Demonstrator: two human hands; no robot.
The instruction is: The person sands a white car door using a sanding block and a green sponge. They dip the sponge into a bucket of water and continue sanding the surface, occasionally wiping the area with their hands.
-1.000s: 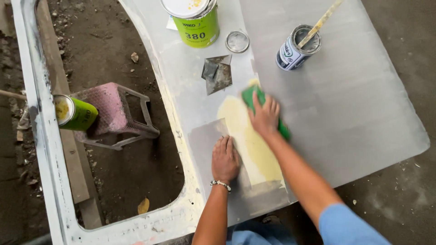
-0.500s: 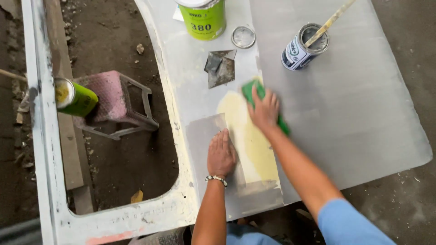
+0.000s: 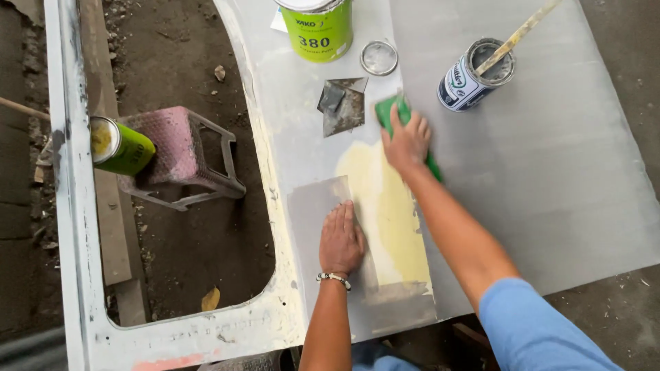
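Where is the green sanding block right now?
In the head view, the green sanding block lies under the right hand, at the top of the yellow filler patch, just right of the metal scraper.

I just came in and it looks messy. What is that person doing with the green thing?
A person leans over a big grey metal panel. The right hand presses a green pad onto a pale yellow patch of filler. The left hand lies flat on the panel beside the patch. A putty scraper, a small lid and two cans stand nearby.

Left hand (image 3: 342, 239) flat, fingers together — right hand (image 3: 407, 142) pressing down, arm outstretched.
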